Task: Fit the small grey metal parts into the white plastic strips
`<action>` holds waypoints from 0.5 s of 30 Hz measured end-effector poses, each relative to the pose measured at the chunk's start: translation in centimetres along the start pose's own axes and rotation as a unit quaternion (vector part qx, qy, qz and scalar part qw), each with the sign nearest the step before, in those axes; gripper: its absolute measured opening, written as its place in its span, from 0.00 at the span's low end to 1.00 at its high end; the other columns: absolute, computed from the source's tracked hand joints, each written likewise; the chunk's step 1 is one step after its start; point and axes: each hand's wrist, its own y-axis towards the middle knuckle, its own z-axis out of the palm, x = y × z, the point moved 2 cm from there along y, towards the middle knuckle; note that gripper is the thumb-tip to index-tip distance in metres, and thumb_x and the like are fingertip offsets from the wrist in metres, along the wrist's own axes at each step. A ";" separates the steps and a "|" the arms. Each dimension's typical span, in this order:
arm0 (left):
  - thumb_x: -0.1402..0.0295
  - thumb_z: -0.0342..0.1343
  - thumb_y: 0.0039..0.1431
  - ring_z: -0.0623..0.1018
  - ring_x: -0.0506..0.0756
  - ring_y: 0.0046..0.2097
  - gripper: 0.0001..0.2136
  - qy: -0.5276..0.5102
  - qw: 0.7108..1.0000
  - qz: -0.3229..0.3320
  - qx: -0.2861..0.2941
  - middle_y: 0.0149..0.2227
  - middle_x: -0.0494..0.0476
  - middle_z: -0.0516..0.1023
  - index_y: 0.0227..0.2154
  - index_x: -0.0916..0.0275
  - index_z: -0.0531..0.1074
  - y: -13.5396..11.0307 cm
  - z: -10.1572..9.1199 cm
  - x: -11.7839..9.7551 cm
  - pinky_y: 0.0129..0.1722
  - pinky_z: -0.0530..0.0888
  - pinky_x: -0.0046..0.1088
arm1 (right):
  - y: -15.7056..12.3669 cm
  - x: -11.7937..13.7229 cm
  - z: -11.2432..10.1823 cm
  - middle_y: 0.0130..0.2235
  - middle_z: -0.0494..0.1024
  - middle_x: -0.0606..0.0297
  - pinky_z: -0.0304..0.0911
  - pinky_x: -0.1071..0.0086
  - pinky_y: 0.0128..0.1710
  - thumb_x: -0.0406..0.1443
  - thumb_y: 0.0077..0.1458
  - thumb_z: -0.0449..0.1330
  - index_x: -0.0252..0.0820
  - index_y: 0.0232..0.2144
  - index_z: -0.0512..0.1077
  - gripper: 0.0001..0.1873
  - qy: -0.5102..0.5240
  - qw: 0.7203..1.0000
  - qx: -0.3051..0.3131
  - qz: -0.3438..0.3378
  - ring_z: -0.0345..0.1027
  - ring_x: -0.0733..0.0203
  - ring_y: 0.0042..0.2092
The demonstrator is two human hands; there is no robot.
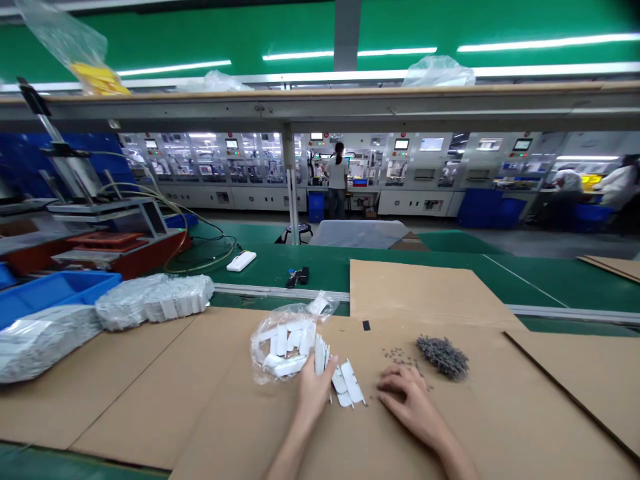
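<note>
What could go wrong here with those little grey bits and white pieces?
The scattered grey bits lie loose near the right hand, so a careless brush might spread them further. The left hand holds a bunch of white pieces, and one could slip out. The loose white pieces lie between both hands, where either might knock them.

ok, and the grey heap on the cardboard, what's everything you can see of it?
The grey heap is a low, elongated mound of many tiny dark-grey pieces with a matt look and a ragged edge. Their individual shape and material are too small to tell. It rests loose on the brown cardboard, beyond and to the right of the right hand, which is clear of the main mound. Stray grey bits lie scattered on its left side, toward that hand.
</note>
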 end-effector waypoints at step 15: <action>0.63 0.58 0.41 0.73 0.53 0.25 0.15 -0.120 0.979 -0.077 0.148 0.25 0.56 0.73 0.31 0.66 0.64 -1.6 2.5 0.6 0.24 0.71 0.29 | 0.1 1.9 2.9 0.27 0.73 0.65 0.59 0.71 0.30 0.42 0.45 0.57 0.39 0.26 0.70 0.11 0.282 0.955 0.018 0.092 0.65 0.60 0.30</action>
